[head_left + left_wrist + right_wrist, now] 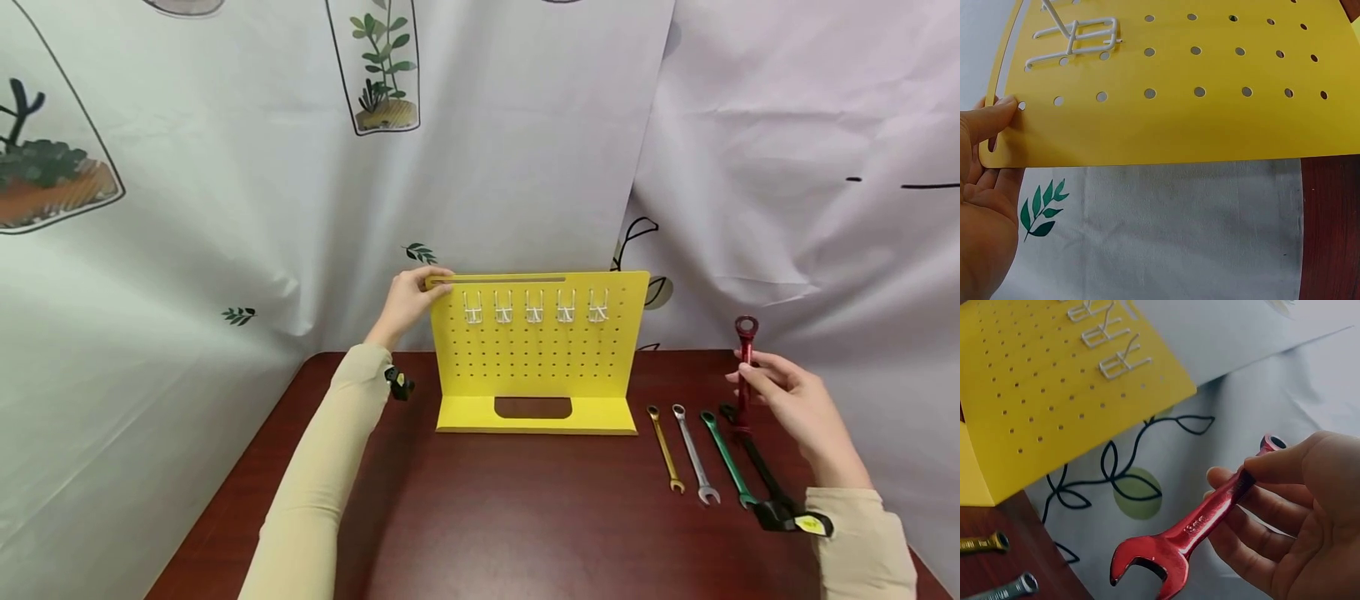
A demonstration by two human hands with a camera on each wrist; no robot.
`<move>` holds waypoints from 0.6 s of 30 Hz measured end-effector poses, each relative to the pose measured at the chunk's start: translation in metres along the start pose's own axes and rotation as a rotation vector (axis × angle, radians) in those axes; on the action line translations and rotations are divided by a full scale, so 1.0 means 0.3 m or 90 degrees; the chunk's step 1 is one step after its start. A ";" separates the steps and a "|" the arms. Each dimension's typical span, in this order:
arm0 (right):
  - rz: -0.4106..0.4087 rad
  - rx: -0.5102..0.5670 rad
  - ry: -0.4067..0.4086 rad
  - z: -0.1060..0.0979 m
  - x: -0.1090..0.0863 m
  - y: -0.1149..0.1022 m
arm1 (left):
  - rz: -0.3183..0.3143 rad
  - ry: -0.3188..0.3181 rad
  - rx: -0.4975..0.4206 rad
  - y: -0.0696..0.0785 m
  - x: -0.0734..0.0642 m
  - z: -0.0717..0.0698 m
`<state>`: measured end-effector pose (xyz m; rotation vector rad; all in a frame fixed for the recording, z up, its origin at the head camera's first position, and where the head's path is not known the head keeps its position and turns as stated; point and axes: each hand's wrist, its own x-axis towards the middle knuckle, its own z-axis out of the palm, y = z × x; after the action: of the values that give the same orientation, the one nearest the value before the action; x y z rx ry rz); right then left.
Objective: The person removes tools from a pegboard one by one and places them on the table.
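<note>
In the head view my left hand [408, 300] grips the top left corner of a yellow pegboard stand [532, 354]. The left wrist view shows the thumb [994, 119] on the board's front, by the slot, with fingers behind. Off to the right, my right hand [798, 400] pinches a red combination wrench [746, 352] by its shank, above the table. Its ring end points up and its open jaw end down; that open end shows clearly in the right wrist view, on the red wrench [1147, 556]. Several white wire hooks [534, 310] line the board's upper part, bearing nothing.
Right of the stand lie a gold wrench [665, 450], a silver wrench [695, 454], a green wrench [726, 454] and a black wrench [761, 462], partly hidden by the right wrist camera [787, 518]. The dark red table [525, 517] meets a printed curtain [525, 192] behind.
</note>
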<state>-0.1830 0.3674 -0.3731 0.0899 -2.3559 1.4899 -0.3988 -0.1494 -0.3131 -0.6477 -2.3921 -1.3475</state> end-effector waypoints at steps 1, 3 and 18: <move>0.003 -0.006 0.002 -0.008 -0.003 0.004 | 0.001 0.000 0.001 0.001 0.000 0.000; 0.008 -0.011 0.002 -0.023 -0.010 0.011 | 0.006 0.000 0.004 0.004 0.001 0.001; 0.040 -0.049 0.001 -0.112 -0.057 0.094 | -0.001 -0.003 0.005 0.003 -0.006 0.001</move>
<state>-0.1651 0.4074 -0.3902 -0.0054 -2.4321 1.4253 -0.3969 -0.1491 -0.3135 -0.6470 -2.4011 -1.3390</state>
